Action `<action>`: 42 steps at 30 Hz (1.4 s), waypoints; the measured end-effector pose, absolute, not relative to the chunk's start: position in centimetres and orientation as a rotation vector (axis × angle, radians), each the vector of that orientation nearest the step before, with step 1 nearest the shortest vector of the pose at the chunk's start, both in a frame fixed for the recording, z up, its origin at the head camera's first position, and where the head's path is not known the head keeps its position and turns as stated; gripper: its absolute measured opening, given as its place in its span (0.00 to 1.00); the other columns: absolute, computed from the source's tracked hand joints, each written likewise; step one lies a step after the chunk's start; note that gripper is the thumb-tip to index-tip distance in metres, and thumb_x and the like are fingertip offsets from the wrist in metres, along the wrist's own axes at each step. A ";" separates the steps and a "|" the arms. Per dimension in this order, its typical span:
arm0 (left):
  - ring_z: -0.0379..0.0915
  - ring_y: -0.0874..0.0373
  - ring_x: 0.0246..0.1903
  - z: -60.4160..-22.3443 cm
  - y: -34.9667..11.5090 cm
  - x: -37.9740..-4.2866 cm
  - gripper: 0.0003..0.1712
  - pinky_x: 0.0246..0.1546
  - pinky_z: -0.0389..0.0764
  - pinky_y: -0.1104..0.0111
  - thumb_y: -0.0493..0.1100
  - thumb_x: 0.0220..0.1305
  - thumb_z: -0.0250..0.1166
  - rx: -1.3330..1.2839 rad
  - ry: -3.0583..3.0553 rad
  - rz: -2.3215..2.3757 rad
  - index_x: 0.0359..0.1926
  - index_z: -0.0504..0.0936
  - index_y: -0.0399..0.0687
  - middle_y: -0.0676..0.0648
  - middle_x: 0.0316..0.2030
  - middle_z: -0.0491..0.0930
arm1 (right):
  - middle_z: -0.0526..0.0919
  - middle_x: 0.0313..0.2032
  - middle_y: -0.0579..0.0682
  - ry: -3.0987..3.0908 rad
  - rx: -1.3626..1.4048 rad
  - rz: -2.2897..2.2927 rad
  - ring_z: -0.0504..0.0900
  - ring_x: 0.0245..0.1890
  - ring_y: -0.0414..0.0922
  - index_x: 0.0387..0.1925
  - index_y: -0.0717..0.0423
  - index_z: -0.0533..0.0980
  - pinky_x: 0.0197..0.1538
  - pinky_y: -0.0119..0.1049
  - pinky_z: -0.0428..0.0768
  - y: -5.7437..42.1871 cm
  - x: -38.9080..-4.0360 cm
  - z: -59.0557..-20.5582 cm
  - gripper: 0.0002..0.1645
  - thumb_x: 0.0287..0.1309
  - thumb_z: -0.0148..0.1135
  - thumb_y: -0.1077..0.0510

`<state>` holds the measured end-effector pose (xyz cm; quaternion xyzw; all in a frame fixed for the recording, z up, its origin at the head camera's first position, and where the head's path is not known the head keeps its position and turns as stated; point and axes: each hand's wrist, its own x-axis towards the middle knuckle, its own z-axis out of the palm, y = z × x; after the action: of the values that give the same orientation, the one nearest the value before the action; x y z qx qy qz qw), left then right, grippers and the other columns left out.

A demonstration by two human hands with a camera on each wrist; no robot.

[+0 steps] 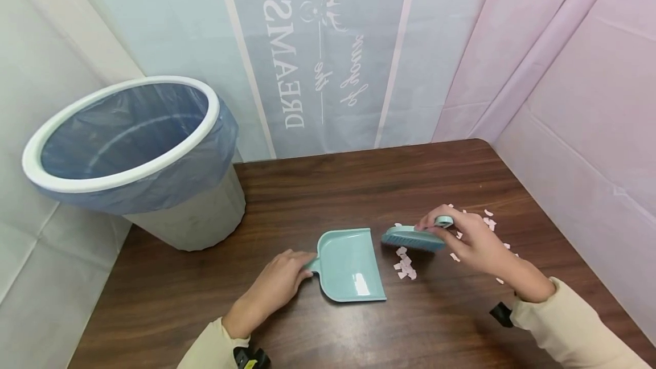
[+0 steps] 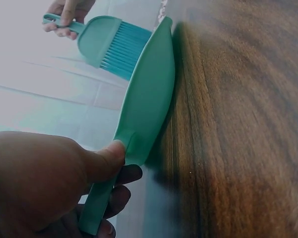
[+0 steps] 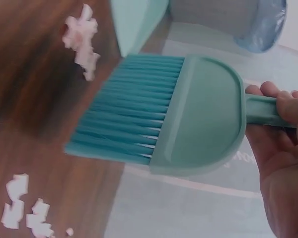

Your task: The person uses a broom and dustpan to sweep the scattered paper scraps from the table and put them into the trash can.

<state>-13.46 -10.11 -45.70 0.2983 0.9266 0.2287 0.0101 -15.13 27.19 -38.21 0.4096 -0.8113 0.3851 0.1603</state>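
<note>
My left hand (image 1: 279,281) grips the short handle of a mint-green dustpan (image 1: 351,266), thumb on top in the left wrist view. The pan lies on the table with its wide lip facing right, and nothing lies in it. My right hand (image 1: 474,241) holds a matching hand brush (image 3: 203,116) by its handle. The brush's teal bristles (image 3: 129,106) point down toward the tabletop, to the right of the pan's lip. Between lip and brush sits a small heap of torn white paper scraps (image 1: 405,265). More paper scraps (image 1: 490,223) are scattered around and beyond my right hand.
A tall grey bin (image 1: 205,224) with a white rim and a blue liner bag stands at the back left of the brown wooden table (image 1: 307,192). Printed cloth (image 1: 328,61) hangs behind the table's far edge, and pale cloth walls flank both sides.
</note>
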 end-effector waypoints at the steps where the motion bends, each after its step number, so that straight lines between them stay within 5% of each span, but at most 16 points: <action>1: 0.75 0.56 0.49 -45.7 -10.1 -13.5 0.20 0.50 0.74 0.60 0.42 0.62 0.63 0.931 2.891 0.716 0.55 0.78 0.43 0.48 0.50 0.80 | 0.83 0.36 0.46 -2.328 1.162 1.125 0.81 0.38 0.39 0.39 0.57 0.75 0.34 0.22 0.76 27.3 -15.1 -38.0 0.26 0.39 0.63 0.83; 8: 0.74 0.55 0.50 -45.8 -10.2 -13.5 0.21 0.52 0.73 0.59 0.42 0.62 0.63 0.919 2.877 0.716 0.56 0.77 0.43 0.48 0.51 0.79 | 0.82 0.34 0.50 -2.382 1.274 1.359 0.81 0.35 0.42 0.36 0.59 0.73 0.25 0.31 0.76 27.2 -14.2 -35.6 0.23 0.44 0.57 0.85; 16: 0.74 0.55 0.50 -45.8 -10.2 -13.5 0.21 0.51 0.74 0.60 0.42 0.62 0.63 0.927 2.877 0.716 0.56 0.77 0.43 0.48 0.51 0.79 | 0.81 0.34 0.52 -2.374 1.489 1.509 0.80 0.34 0.45 0.37 0.62 0.71 0.31 0.33 0.78 26.9 -14.1 -35.8 0.21 0.47 0.55 0.85; 31: 0.74 0.56 0.52 -45.9 -10.1 -13.3 0.21 0.56 0.70 0.57 0.42 0.62 0.63 0.920 2.877 0.721 0.56 0.77 0.43 0.47 0.51 0.79 | 0.83 0.35 0.53 -2.299 1.169 1.287 0.82 0.38 0.42 0.37 0.63 0.74 0.33 0.27 0.78 27.8 -16.5 -37.2 0.24 0.41 0.57 0.87; 42: 0.74 0.55 0.52 -46.1 -9.6 -13.3 0.21 0.57 0.69 0.56 0.42 0.62 0.63 0.932 2.881 0.730 0.56 0.77 0.43 0.47 0.51 0.79 | 0.83 0.38 0.44 -2.370 1.131 1.073 0.81 0.39 0.39 0.39 0.53 0.78 0.41 0.22 0.73 27.7 -18.4 -39.5 0.21 0.50 0.59 0.79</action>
<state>-13.25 -9.62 -46.12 0.2992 0.9249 0.2343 0.0135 -18.45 27.70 -39.47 0.3940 -0.8258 0.3737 0.1520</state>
